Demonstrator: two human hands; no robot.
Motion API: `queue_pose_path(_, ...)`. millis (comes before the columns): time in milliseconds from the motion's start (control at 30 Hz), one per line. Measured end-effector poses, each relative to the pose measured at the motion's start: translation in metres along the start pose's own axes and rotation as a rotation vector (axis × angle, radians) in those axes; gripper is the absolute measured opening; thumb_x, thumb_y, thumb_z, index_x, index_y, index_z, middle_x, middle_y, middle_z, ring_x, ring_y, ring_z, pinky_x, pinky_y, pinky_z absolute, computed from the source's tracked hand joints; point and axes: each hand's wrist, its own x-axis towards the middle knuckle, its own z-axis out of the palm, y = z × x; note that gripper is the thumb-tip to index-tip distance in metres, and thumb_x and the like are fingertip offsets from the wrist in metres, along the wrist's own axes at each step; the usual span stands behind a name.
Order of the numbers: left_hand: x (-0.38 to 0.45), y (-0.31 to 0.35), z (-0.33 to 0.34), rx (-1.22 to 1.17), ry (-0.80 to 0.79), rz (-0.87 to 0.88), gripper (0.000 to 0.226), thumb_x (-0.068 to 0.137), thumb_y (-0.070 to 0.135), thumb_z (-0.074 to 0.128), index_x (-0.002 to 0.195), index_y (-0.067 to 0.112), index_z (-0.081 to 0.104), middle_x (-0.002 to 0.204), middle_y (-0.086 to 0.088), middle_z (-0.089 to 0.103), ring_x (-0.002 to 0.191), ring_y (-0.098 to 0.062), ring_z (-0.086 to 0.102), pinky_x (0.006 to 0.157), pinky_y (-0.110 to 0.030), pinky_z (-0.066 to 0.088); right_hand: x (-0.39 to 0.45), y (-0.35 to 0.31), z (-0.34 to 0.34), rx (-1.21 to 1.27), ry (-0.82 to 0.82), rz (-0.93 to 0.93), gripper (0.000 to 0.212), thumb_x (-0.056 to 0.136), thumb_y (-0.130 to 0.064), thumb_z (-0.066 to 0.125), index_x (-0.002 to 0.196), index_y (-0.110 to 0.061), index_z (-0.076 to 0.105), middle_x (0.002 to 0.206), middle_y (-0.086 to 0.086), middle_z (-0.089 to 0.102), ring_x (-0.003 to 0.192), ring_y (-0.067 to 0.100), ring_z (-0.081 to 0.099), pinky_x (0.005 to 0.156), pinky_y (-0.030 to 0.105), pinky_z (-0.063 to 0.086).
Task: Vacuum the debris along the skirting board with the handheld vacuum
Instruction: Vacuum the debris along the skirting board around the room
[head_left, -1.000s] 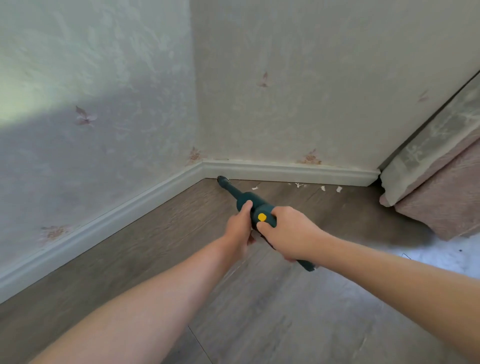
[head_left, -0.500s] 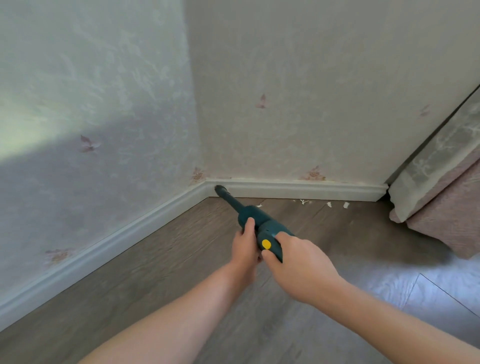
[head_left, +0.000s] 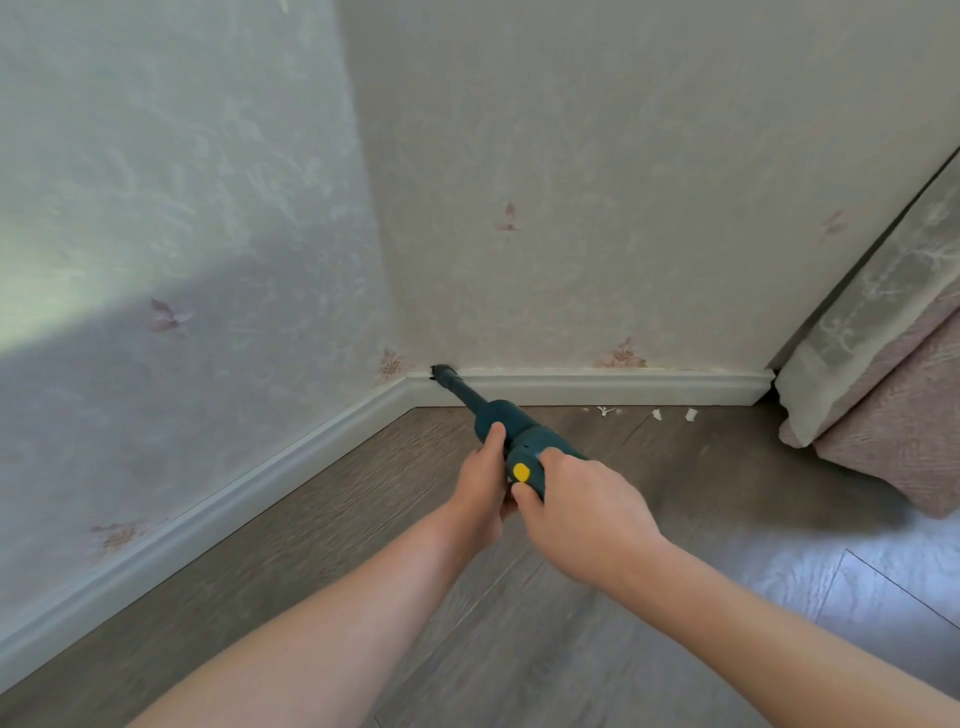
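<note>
I hold the handheld vacuum (head_left: 506, 423) with both hands out in front of me. My right hand (head_left: 582, 512) is curled round its rear handle, thumb lying just below the yellow button (head_left: 521, 472). My left hand (head_left: 480, 486) grips the dark green body from the left side, thumb stretched forward along the top. The thin nozzle (head_left: 451, 382) points away from me and up to the left, its tip at the top edge of the skirting board (head_left: 597, 387), just beside the corner where the two walls meet. The debris (head_left: 655, 414), a few small white scraps, lies on the wooden floor (head_left: 322, 499) at the foot of that far skirting board, to the right of the vacuum and apart from the nozzle. A curtain (head_left: 878, 364) hangs to the floor at the board's right end.
</note>
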Motion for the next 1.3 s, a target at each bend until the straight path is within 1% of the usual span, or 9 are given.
queue_pose_path(100,-0.001,-0.008,0.010,0.017,-0.012,-0.004,0.042,0.104,0.047,0.050,0.120,0.011,0.065,0.097,-0.008,0.078,0.092,-0.024,0.073,0.076,-0.036,0.058,-0.010,0.008,-0.002,0.007,0.006,0.019,0.029,0.101,-0.045,0.041,0.110,-0.019,0.051,0.093,0.000,0.064,0.081,0.019,0.060,0.067,0.034,0.051)
queue_pose_path(267,-0.002,-0.019,-0.015,-0.057,0.153,0.061,0.045,0.099,0.049,0.054,0.123,0.012,0.063,0.109,-0.013,0.077,0.102,-0.031,0.074,0.076,-0.039,0.060,-0.015,-0.005,-0.005,0.016,-0.033,-0.093,0.027,0.100,-0.048,0.043,0.103,-0.022,0.052,0.087,-0.003,0.060,0.076,0.019,0.057,0.067,0.034,0.048)
queue_pose_path(400,-0.007,-0.013,-0.040,-0.079,0.221,0.055,0.037,0.101,0.045,0.051,0.110,0.012,0.065,0.090,-0.007,0.074,0.083,-0.024,0.070,0.071,-0.036,0.054,-0.007,-0.027,-0.005,-0.019,-0.094,-0.180,0.023,0.100,-0.046,0.044,0.095,-0.023,0.045,0.085,-0.003,0.053,0.076,0.022,0.051,0.066,0.033,0.040)
queue_pose_path(500,-0.008,-0.006,-0.047,-0.067,0.205,0.037,0.035,0.104,0.045,0.049,0.103,0.013,0.065,0.084,-0.005,0.072,0.078,-0.021,0.067,0.066,-0.033,0.053,-0.004,-0.033,-0.005,-0.036,-0.099,-0.190,0.023,0.100,-0.046,0.044,0.097,-0.023,0.045,0.087,-0.002,0.052,0.077,0.023,0.050,0.067,0.033,0.040)
queue_pose_path(667,-0.005,0.000,-0.035,-0.059,0.127,0.021,0.034,0.104,0.046,0.051,0.105,0.015,0.066,0.077,-0.001,0.076,0.082,-0.021,0.071,0.071,-0.035,0.056,-0.002,-0.026,-0.003,-0.058,-0.044,-0.158,0.029,0.102,-0.045,0.041,0.109,-0.019,0.052,0.094,0.000,0.063,0.076,0.021,0.053,0.065,0.034,0.043)
queue_pose_path(867,0.007,0.010,-0.008,0.000,0.053,0.033,0.034,0.106,0.044,0.049,0.104,0.014,0.065,0.085,-0.006,0.075,0.085,-0.023,0.070,0.088,-0.043,0.057,0.007,-0.010,-0.006,-0.058,0.009,-0.078,0.028,0.102,-0.044,0.041,0.106,-0.018,0.051,0.094,0.002,0.062,0.077,0.022,0.053,0.066,0.033,0.042)
queue_pose_path(1100,0.015,-0.011,-0.026,-0.061,0.162,0.094,0.037,0.099,0.045,0.054,0.109,0.010,0.062,0.091,-0.007,0.075,0.082,-0.022,0.071,0.072,-0.037,0.058,-0.003,-0.015,-0.008,-0.033,-0.017,-0.150,0.029,0.100,-0.048,0.042,0.109,-0.022,0.052,0.091,-0.003,0.061,0.076,0.019,0.054,0.065,0.034,0.043)
queue_pose_path(1200,0.019,-0.010,-0.040,-0.078,0.172,0.070,0.037,0.100,0.046,0.053,0.108,0.012,0.065,0.088,-0.006,0.075,0.087,-0.025,0.070,0.086,-0.044,0.057,0.003,-0.027,-0.005,-0.043,-0.060,-0.166,0.024,0.101,-0.045,0.043,0.099,-0.021,0.045,0.088,-0.001,0.052,0.077,0.022,0.050,0.066,0.033,0.039)
queue_pose_path(1300,0.020,-0.004,-0.036,-0.045,0.117,0.044,0.036,0.104,0.046,0.051,0.107,0.014,0.068,0.092,-0.007,0.078,0.093,-0.026,0.073,0.088,-0.042,0.057,0.005,-0.026,-0.001,-0.049,-0.035,-0.128,0.026,0.102,-0.044,0.042,0.102,-0.019,0.046,0.092,0.001,0.057,0.078,0.021,0.051,0.067,0.033,0.041)
